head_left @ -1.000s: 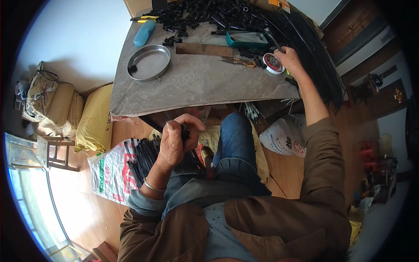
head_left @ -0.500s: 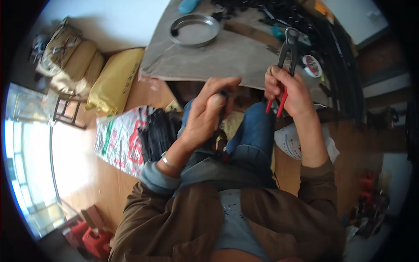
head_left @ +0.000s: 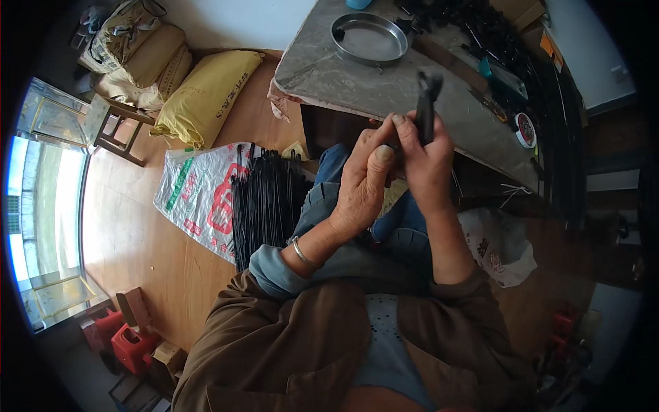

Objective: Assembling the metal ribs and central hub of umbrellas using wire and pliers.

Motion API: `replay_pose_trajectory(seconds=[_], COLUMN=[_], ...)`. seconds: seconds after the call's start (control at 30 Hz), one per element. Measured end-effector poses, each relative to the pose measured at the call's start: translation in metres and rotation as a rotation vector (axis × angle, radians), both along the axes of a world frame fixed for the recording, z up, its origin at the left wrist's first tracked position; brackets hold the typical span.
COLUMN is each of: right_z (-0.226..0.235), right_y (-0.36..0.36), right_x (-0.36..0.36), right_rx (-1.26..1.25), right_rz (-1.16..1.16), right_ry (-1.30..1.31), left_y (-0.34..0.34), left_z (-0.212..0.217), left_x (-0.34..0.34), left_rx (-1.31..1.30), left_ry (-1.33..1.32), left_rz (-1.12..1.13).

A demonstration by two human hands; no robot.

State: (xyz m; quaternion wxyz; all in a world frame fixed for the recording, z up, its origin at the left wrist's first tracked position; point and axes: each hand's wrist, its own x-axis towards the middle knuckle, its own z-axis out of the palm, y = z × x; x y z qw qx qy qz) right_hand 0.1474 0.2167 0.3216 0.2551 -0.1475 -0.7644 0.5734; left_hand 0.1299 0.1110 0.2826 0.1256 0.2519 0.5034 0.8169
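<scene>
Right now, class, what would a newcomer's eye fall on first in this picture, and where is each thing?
First, the two hands raised together at centre: the left hand meets the right hand, which grips dark pliers pointing up. Behind them stands a grey table with a round metal pan. Lower left, a bundle of black rods lies on a printed sack.

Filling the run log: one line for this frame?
left hand: on small dark part | right hand: holds pliers upright | above lap, near table

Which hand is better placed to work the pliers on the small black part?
Probably the right hand: it grips the pliers, tips pointing up. The left hand pinches the small black part beside them.
</scene>
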Motion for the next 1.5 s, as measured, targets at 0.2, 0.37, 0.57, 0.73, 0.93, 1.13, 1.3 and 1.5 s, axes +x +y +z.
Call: replay_pose_trajectory(seconds=[0.2,0.37,0.57,0.73,0.93,1.13,1.3,1.5], right_z=[-0.011,-0.003,0.001,-0.002,0.005,0.004,0.003,0.004], right_y=[-0.006,-0.004,-0.004,-0.004,-0.006,-0.010,-0.007,-0.008], right_x=[-0.007,-0.007,0.003,0.004,0.007,0.006,0.007,0.008], right_rx=[0.392,0.125,-0.256,-0.241,-0.269,-0.278,-0.276,-0.279], right_rz=[0.019,0.102,0.269,0.408,0.397,0.408,0.387,0.378], right_ry=[0.138,-0.016,-0.171,-0.122,-0.176,-0.122,-0.165,-0.154], left_y=[-0.012,-0.021,-0.026,-0.026,-0.026,-0.027,-0.028,-0.026], left_z=[-0.001,-0.006,-0.010,-0.010,-0.004,-0.006,-0.005,-0.004], left_x=[-0.010,-0.014,-0.024,-0.024,-0.024,-0.025,-0.025,-0.022], left_rx=[-0.047,0.011,0.003,-0.011,-0.043,0.008,0.014,0.039], left_ry=[-0.060,-0.224,-0.117,-0.128,-0.123,-0.157,-0.131,-0.156], left_rz=[0.003,-0.108,-0.063,-0.097,-0.088,-0.120,-0.130,-0.116])
